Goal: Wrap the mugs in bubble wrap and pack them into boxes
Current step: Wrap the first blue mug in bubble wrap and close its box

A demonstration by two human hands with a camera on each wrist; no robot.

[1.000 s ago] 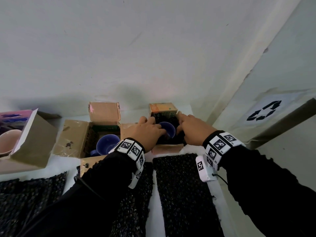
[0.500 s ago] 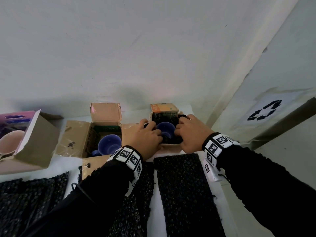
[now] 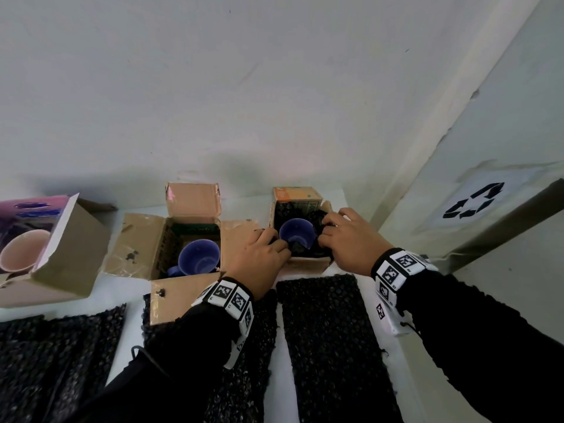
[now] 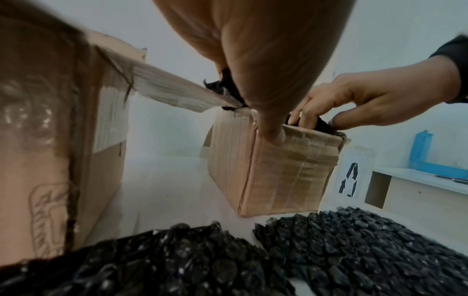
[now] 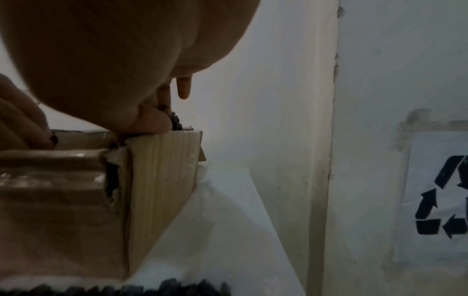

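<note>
From my head view, the right-hand box (image 3: 300,239) stands against the wall, and the blue mug (image 3: 297,235) sits inside it, ringed by black bubble wrap (image 3: 320,219). My left hand (image 3: 262,257) pinches the wrap at the box's left edge; my right hand (image 3: 348,242) pinches it at the right edge. Left of this box, a second open box (image 3: 186,236) holds a bare blue mug (image 3: 200,259).

From my left wrist, my thumb presses the box's near rim while my right fingers (image 4: 311,118) dig into the wrap.

From my right wrist, my thumb (image 5: 152,122) pins wrap on the box corner.

I judge I am tucking the wrap down; next, folding the flaps needs both hands released.
</note>
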